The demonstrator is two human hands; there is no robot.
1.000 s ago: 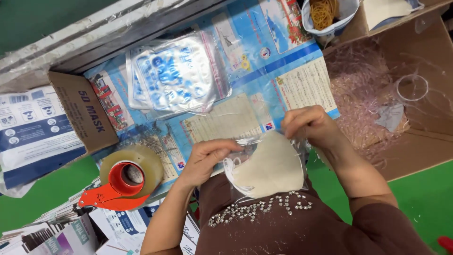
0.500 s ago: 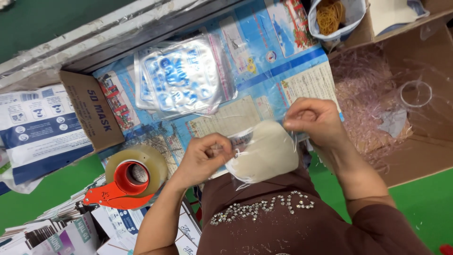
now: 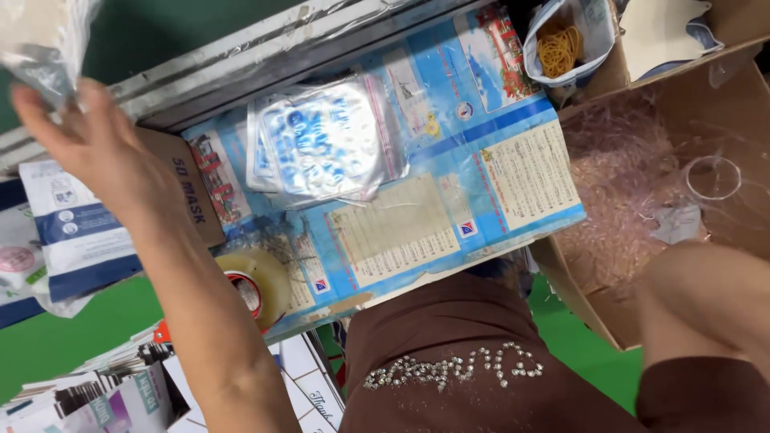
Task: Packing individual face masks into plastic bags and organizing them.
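Reaching up, your left hand (image 3: pixel 76 148) has its grip clenched on a clear packet (image 3: pixel 44 40); tape roll (image 3: pixel 257 285) lies below it. Your right hand's grip is out of view.

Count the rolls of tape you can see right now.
1: a roll of clear tape in a red dispenser lies at the board's near-left corner, partly behind the left forearm. Others may be hidden under the arm.

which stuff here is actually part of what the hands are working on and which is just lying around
In hand:
- clear packet, held up by the left hand
- stack of bagged masks on the printed sheet

Lying about:
- tape dispenser
- bag of rubber bands
- cardboard box of plastic scraps
- mask carton

The right hand is out of view.
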